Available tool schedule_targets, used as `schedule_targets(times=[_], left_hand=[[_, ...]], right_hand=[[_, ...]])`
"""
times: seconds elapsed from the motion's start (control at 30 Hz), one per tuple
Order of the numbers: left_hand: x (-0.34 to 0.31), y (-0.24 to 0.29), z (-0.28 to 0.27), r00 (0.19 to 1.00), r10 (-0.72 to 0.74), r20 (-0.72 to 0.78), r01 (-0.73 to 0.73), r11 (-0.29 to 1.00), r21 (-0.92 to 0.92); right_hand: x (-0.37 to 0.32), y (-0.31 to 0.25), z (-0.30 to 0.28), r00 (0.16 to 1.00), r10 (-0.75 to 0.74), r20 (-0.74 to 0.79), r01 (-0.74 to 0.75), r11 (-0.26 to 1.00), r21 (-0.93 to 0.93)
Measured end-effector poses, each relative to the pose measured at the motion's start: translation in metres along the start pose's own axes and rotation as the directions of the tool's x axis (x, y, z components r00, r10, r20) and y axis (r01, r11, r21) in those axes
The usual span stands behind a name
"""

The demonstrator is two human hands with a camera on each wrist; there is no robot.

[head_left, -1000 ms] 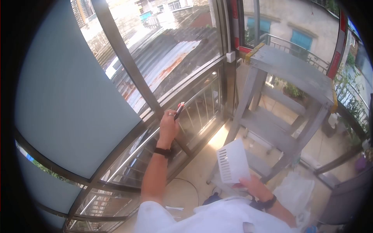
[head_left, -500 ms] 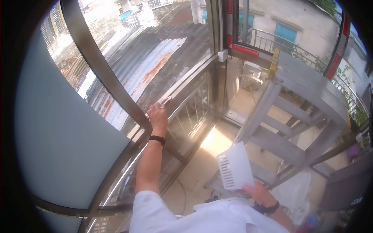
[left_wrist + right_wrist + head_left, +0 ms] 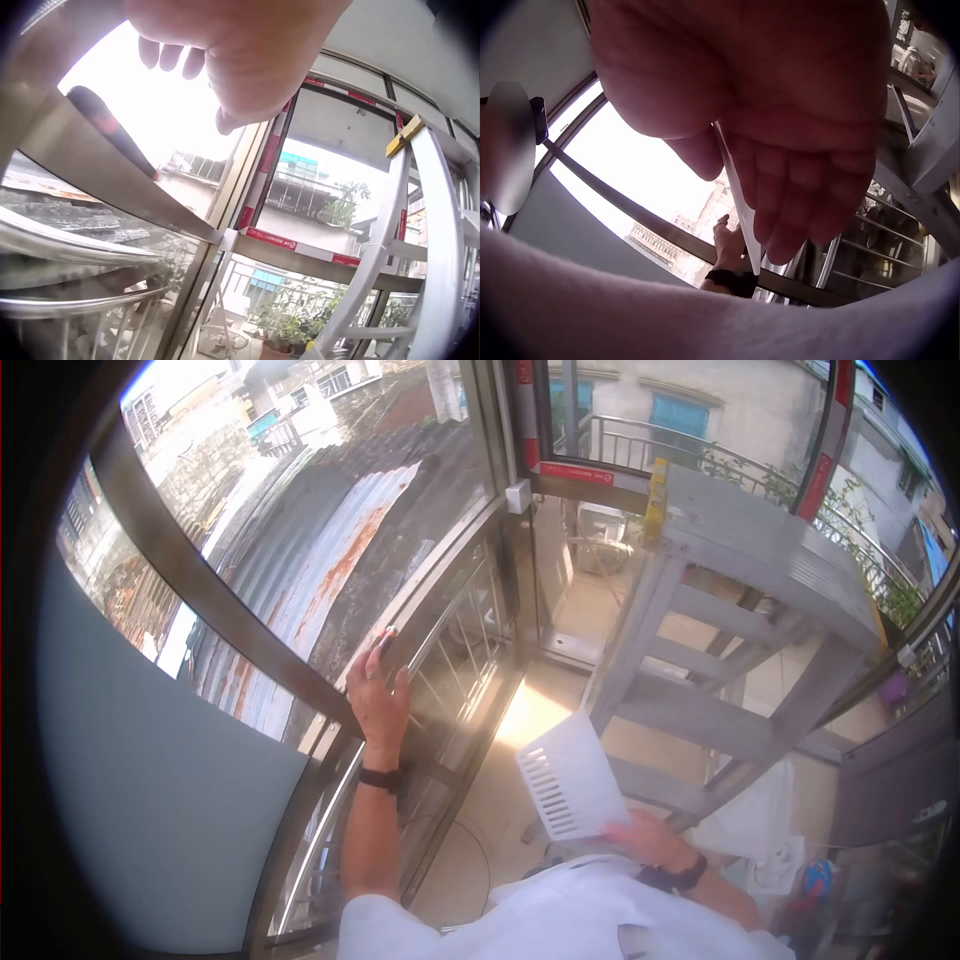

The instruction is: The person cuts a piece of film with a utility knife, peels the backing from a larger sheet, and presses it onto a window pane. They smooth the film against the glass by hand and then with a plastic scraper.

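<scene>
My left hand (image 3: 378, 710) reaches to the window's metal rail, fingers extended and thumb apart. A slim dark tool with a red band (image 3: 112, 127) lies along that rail in the left wrist view, apart from the hand there; its exact kind is unclear. In the head view its end shows right at the fingertips. Lower down, my right hand (image 3: 655, 840) pinches a white plastic piece with a row of slots (image 3: 575, 780) by its lower corner. The right wrist view shows only the thin edge of this white piece (image 3: 739, 199) between thumb and fingers.
A grey stepladder (image 3: 700, 710) stands to the right, its top step edged in yellow. Window frames and glass run along the left, with a metal railing (image 3: 82, 304) behind. White plastic bags (image 3: 750, 810) lie on the floor beside the ladder. Potted plants (image 3: 285, 315) stand farther off.
My left hand has lowered the dark tool onto the rail and loosened its fingers from it. The head view has turned right. The right hand keeps holding the slotted white piece.
</scene>
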State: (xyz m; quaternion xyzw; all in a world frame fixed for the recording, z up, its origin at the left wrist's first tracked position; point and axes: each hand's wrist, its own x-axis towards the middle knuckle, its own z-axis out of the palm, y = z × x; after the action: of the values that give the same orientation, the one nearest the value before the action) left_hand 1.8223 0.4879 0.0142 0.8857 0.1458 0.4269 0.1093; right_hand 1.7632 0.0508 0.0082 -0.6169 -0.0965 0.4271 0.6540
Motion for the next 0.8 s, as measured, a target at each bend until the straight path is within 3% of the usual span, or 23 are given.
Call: schedule_targets(times=[0.03, 0.07, 0.1, 0.13, 0.2, 0.27, 0.3, 0.33, 0.4, 0.47, 0.53, 0.6, 0.63, 0.67, 0.7, 0.77, 0.8], left_hand=[[-0.008, 0.019, -0.006, 0.996, -0.052, 0.071, 0.070, 0.960, -0.271], [-0.010, 0.052, -0.024, 0.899, -0.194, 0.392, 0.384, 0.779, -0.495], [-0.021, 0.071, -0.032, 0.815, -0.075, 0.575, 0.501, 0.590, -0.633], [-0.028, 0.106, -0.050, 0.745, 0.106, 0.659, 0.590, 0.357, -0.724], [-0.052, 0.152, -0.058, 0.677, 0.334, 0.656, 0.689, 0.025, -0.724], [-0.068, 0.179, -0.061, 0.620, 0.320, 0.716, 0.742, 0.057, -0.668], [-0.069, 0.188, -0.062, 0.564, 0.268, 0.781, 0.794, 0.083, -0.602], [-0.064, 0.198, -0.065, 0.560, 0.291, 0.776, 0.789, 0.097, -0.606], [-0.044, 0.224, -0.077, 0.671, 0.264, 0.693, 0.740, -0.180, -0.648], [-0.011, 0.240, -0.093, 0.830, 0.171, 0.531, 0.557, -0.194, -0.808], [0.033, 0.276, -0.119, 0.962, 0.102, 0.252, 0.267, -0.184, -0.946], [0.067, 0.305, -0.125, 0.993, 0.112, 0.031, 0.020, 0.095, -0.995], [0.083, 0.324, -0.136, 0.976, 0.213, 0.047, -0.032, 0.357, -0.934], [0.097, 0.348, -0.128, 0.914, 0.382, -0.136, -0.322, 0.479, -0.816], [0.103, 0.370, -0.123, 0.848, 0.491, -0.200, -0.490, 0.583, -0.648], [0.105, 0.404, -0.103, 0.733, 0.654, -0.187, -0.668, 0.640, -0.380], [0.102, 0.419, -0.097, 0.745, 0.659, -0.106, -0.653, 0.686, -0.321]], right_hand=[[0.002, 0.001, 0.000, 0.993, -0.095, 0.063, 0.095, 0.995, -0.005], [0.001, -0.004, -0.002, 0.974, -0.192, 0.121, 0.196, 0.980, -0.018], [-0.001, -0.010, -0.002, 0.966, -0.238, 0.098, 0.242, 0.970, -0.028], [-0.003, -0.015, 0.000, 0.957, -0.278, 0.087, 0.282, 0.959, -0.033], [-0.007, -0.025, 0.000, 0.946, -0.319, 0.059, 0.324, 0.942, -0.088], [-0.009, -0.024, 0.000, 0.935, -0.347, 0.068, 0.353, 0.926, -0.136], [-0.008, -0.017, 0.000, 0.930, -0.363, 0.058, 0.366, 0.929, -0.051], [-0.009, -0.012, 0.000, 0.924, -0.378, 0.048, 0.377, 0.926, 0.036], [-0.021, -0.013, -0.003, 0.904, -0.428, 0.006, 0.428, 0.903, 0.028], [-0.032, -0.009, -0.008, 0.881, -0.471, -0.035, 0.472, 0.881, 0.016], [-0.042, 0.004, -0.014, 0.857, -0.505, -0.106, 0.511, 0.859, 0.038], [-0.060, 0.013, -0.019, 0.866, -0.478, -0.143, 0.481, 0.877, -0.021], [-0.072, 0.016, -0.019, 0.884, -0.438, -0.164, 0.432, 0.899, -0.076], [-0.084, 0.024, -0.022, 0.879, -0.443, -0.179, 0.438, 0.896, -0.065], [-0.094, 0.033, -0.028, 0.877, -0.438, -0.199, 0.421, 0.899, -0.122], [-0.120, 0.044, -0.035, 0.852, -0.443, -0.277, 0.418, 0.896, -0.149], [-0.141, 0.045, -0.041, 0.849, -0.431, -0.305, 0.384, 0.901, -0.205]])
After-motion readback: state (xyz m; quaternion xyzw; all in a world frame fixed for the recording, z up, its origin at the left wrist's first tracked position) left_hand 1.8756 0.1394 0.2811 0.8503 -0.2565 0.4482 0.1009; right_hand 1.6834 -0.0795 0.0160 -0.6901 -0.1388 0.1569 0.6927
